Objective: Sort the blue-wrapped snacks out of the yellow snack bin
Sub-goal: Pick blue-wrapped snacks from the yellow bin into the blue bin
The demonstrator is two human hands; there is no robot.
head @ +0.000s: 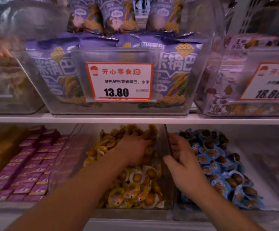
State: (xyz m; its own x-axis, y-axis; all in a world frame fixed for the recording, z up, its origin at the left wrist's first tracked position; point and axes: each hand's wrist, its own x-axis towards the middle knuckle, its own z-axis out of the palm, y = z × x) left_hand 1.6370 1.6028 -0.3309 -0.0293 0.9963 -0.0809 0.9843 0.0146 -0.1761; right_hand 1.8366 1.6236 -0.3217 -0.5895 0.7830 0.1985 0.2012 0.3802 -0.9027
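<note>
The clear yellow snack bin (166, 204) on the lower shelf holds a heap of yellow-wrapped snacks (132, 189). My left hand (133, 145) lies palm down on the back of that heap, its fingers spread and pushed in among the packets. I see no blue packet in this bin. To the right stands a bin of blue-wrapped snacks (218, 164). My right hand (182, 157) straddles the clear bin wall (167, 130) between the two bins. Its thumb is on the yellow side and its curled fingers on the blue side. Its palm is hidden.
Left of the yellow bin is a bin of small purple boxes (29, 164). The white shelf edge (135, 120) runs just above my hands. It carries bins of purple snack bags (60, 72) and a price tag (118, 81). The shelf's front ledge (132, 224) lies under my forearms.
</note>
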